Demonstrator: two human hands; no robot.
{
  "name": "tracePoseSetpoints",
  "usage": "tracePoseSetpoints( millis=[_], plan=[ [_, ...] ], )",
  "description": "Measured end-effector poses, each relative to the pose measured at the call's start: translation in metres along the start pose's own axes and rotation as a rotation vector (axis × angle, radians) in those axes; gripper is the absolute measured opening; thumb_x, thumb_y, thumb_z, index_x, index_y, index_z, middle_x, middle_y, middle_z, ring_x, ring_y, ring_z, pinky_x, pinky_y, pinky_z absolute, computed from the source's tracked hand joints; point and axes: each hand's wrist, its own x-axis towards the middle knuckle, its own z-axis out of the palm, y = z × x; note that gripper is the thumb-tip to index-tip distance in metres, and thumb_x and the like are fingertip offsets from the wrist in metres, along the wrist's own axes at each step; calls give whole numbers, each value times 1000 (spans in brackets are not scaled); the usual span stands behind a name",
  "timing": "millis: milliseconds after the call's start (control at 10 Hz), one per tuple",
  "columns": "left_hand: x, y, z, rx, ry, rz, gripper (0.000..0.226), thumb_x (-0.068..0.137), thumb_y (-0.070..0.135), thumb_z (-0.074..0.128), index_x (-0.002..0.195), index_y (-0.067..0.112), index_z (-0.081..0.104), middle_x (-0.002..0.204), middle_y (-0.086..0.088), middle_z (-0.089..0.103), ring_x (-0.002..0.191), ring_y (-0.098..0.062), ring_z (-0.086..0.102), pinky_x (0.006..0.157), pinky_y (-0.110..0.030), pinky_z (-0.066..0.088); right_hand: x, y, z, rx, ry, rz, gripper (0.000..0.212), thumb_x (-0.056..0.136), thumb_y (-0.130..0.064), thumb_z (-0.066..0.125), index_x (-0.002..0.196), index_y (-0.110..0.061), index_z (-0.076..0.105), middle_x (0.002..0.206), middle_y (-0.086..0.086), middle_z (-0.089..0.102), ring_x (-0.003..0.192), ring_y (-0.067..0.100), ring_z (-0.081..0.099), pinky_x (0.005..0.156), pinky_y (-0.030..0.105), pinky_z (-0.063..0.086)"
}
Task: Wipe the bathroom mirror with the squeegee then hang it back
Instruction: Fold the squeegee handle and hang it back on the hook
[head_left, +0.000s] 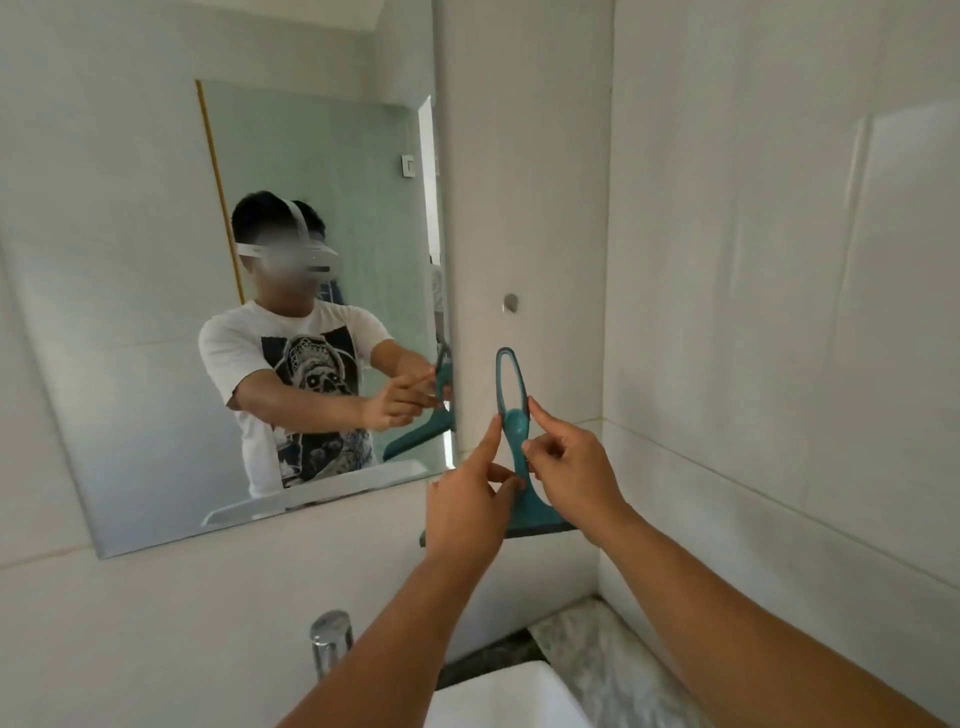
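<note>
- Two bare hands meet on a teal squeegee (514, 441), held upright in front of the white tiled wall, just right of the mirror (156, 312).
- Left hand (467, 504): fingers partly curled, the index finger stretched up along the left side of the handle, its tip touching near the base of the handle's loop; the thumb presses the stem lower down. It pinches the stem rather than wrapping it.
- Right hand (571, 467): index finger raised to about 11 o'clock, its tip against the right edge of the loop; thumb and middle finger close on the stem from the right. The other fingers are folded toward the palm.
- Both hands are close together, with only the narrow stem between them, each clamped lightly on the squeegee by the fingertips.
- Squeegee's oval loop stands at 12 o'clock above the hands; its wide blade lies at 6 o'clock below them, partly hidden behind the left wrist and showing at both sides.
- One small round metal wall hook (510, 303) sits at 12 o'clock from the loop, apart from it, with bare tile between.
- Mirror's right edge is at 9 o'clock from the squeegee; the glass reflects the person and the tool.
- Chrome tap (331, 642) and white basin (498, 696) lie at 6 to 7 o'clock, well below the hands.
</note>
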Motion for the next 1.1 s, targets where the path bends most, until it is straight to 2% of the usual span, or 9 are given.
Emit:
tracePoseSetpoints(
  millis=[100, 200, 300, 500, 600, 800, 900, 1000, 1100],
  plan=[
    [32, 11, 16, 38, 26, -12, 78, 93, 32, 62, 150, 49, 11, 97, 17, 72, 73, 1, 63, 70, -19, 53, 36, 12, -10, 5, 5, -16, 46, 97, -17, 56, 141, -28, 49, 71, -3, 60, 69, 17, 62, 62, 17, 53],
    [58, 17, 31, 51, 55, -53, 79, 94, 32, 62, 149, 52, 10, 97, 17, 71, 76, -2, 64, 75, -27, 58, 66, 22, -15, 14, -4, -43, 46, 97, -17, 55, 142, -28, 49, 73, -3, 61, 64, 12, 58, 58, 15, 49],
    [79, 19, 41, 35, 81, -80, 79, 94, 32, 62, 150, 52, 9, 97, 16, 71, 77, -3, 66, 74, -30, 60, 92, 30, -15, 19, -19, -59, 47, 97, -18, 56, 142, -28, 48, 74, -2, 61, 66, 12, 59, 59, 13, 48],
    [113, 14, 50, 90, 160, -71, 81, 94, 30, 62, 148, 56, 7, 100, 16, 72, 76, -6, 67, 73, -33, 60, 132, 41, -8, 74, -22, -87, 47, 97, -18, 56, 142, -30, 48, 80, 1, 66, 73, 18, 64, 66, 16, 54],
    [122, 9, 57, 103, 201, -69, 84, 93, 29, 63, 146, 60, 5, 97, 16, 72, 75, -6, 67, 73, -36, 60, 142, 47, -5, 97, -17, -101, 47, 97, -18, 55, 142, -30, 48, 80, 3, 66, 72, 19, 64, 69, 21, 58],
    [120, 0, 73, 139, 237, -67, 85, 95, 28, 61, 140, 64, -3, 102, 12, 74, 77, -6, 68, 76, -37, 61, 144, 60, -1, 106, -28, -102, 46, 98, -16, 53, 142, -30, 47, 75, 2, 63, 63, 11, 57, 62, 14, 50],
    [117, -1, 78, 162, 253, -57, 86, 95, 27, 61, 137, 65, -5, 103, 12, 74, 78, -6, 69, 76, -36, 61, 141, 62, 0, 126, -30, -83, 47, 99, -16, 52, 143, -30, 46, 75, 2, 62, 63, 12, 57, 63, 16, 52],
    [116, 0, 76, 190, 233, -61, 87, 96, 27, 58, 136, 66, -9, 104, 14, 74, 81, -8, 70, 74, -37, 61, 140, 59, -1, 91, -44, -80, 48, 100, -17, 50, 145, -31, 42, 80, 2, 62, 69, 12, 60, 65, 12, 51],
    [112, 0, 71, 201, 206, -69, 78, 97, 34, 55, 145, 60, -1, 103, 12, 74, 84, -11, 70, 74, -39, 61, 134, 58, -3, 39, -71, -51, 54, 99, -16, 52, 149, -28, 36, 92, 1, 60, 77, 10, 59, 80, 23, 53]
  ],
)
